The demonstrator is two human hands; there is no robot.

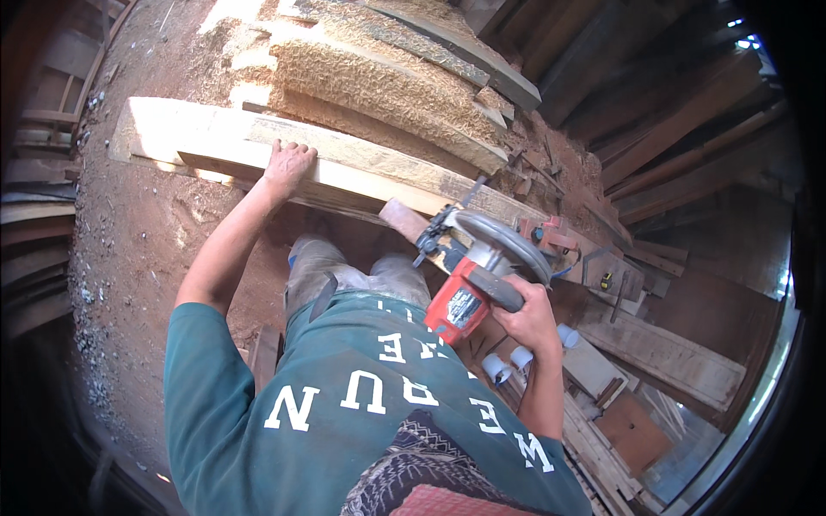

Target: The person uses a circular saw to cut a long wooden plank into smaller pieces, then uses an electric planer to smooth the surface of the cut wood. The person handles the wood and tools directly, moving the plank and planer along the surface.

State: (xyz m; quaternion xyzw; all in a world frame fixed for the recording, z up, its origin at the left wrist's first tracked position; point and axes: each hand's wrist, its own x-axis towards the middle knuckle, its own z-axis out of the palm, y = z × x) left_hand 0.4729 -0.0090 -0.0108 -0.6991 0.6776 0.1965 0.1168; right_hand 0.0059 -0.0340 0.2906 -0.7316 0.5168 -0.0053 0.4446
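A long pale wooden beam [361,176] lies across in front of me, its left end brightly sunlit. My left hand [291,168] grips its near edge left of the middle, fingers curled over the top. My right hand [527,316] is closed around the dark rear handle of a red circular saw [458,301]. The saw is tilted, close to my body on the right. Its round metal blade guard [503,242] faces away from me, and the base plate hangs by the beam's near side. Whether the blade touches the wood cannot be seen.
Sawdust-covered planks [361,82] are stacked beyond the beam. Another red power tool [551,234] sits on the bench at right, near a small tape measure [607,281]. White cups [496,368] stand at my right. Boards lean at the far right and lie stacked at left [39,232].
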